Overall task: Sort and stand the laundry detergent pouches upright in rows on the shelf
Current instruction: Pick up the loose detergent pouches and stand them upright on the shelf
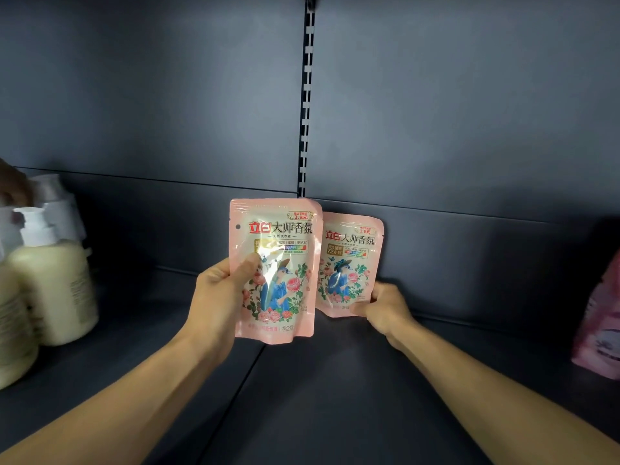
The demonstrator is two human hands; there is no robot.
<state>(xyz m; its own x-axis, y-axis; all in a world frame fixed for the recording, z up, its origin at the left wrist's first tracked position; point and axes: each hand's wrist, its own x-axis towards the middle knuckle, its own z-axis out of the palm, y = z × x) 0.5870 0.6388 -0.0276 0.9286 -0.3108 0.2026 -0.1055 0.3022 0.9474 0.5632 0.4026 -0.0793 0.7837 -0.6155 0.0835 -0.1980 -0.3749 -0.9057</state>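
Left grip: my left hand (219,290) is curled round the near pink detergent pouch (275,273), thumb pressed across its front face, fingers hidden behind it.
Near pouch: I see it upright at the centre of the frame, lifted clear of the dark shelf (335,380), overlapping the left edge of the pouch behind.
Right grip: my right hand (385,307) pinches the far pink detergent pouch (350,263) at its lower right corner.
Far pouch: it stands upright, right of centre, close to the shelf's back panel (469,129); I cannot tell whether its base touches the shelf.
Left edge of frame: cream pump bottles (50,280) stand on the shelf.
Right edge of frame: a pink package (600,323), blurred, partly cut off.
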